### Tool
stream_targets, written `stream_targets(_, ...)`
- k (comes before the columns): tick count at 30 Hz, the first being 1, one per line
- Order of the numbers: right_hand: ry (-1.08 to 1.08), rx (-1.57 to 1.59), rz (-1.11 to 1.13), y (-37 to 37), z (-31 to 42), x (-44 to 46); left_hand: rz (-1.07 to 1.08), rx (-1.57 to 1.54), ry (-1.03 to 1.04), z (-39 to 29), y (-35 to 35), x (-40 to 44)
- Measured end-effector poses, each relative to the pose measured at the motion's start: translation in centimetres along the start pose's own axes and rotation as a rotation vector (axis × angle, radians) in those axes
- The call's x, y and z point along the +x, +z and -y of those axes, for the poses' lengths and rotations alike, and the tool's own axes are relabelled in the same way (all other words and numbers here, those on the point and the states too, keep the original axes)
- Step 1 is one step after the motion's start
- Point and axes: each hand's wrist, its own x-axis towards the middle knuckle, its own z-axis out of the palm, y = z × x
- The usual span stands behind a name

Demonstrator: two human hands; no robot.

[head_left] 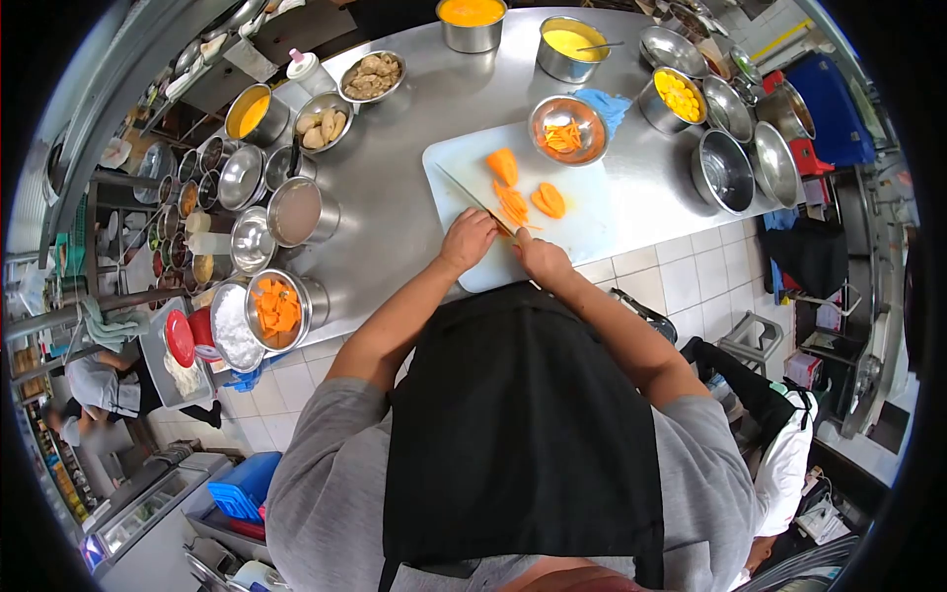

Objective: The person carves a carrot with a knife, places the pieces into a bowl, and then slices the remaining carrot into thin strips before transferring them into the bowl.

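Note:
My right hand is closed around the handle end of a knife, whose long thin blade points away to the upper left over a white cutting board. The fingers of my left hand are bunched against the blade near the handle. Just beyond the knife lie carrot strips, with a thick carrot chunk above them and a stack of carrot slices to the right. A metal bowl holding more strips sits at the board's far right corner.
A blue cloth lies behind that bowl on the steel table. Pots of yellow liquid stand at the back. Bowls crowd the right end; a pot of orange cubes and many containers line the left. Other people are nearby.

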Motion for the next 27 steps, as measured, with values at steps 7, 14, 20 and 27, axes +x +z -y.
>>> stream_targets(7, 0.074, 0.025, 0.135, -0.9, 0.4, -1.0, -0.014, 0.005, -0.032, 0.5, 0.6, -0.2)
stream_targets(14, 0.029, 0.061, 0.053, -0.8, 0.1, -0.2, -0.023, 0.006, -0.004, 0.8, 0.7, -0.2)
stream_targets(20, 0.074, 0.051, 0.124, -2.7, 1.1, -1.2, -0.027, -0.007, -0.025, 0.6, 0.5, -0.3)
stream_targets(27, 0.061, 0.062, 0.061, 0.3, 0.0, -1.5, -0.025, 0.007, -0.008, 0.5, 0.2, -0.4)
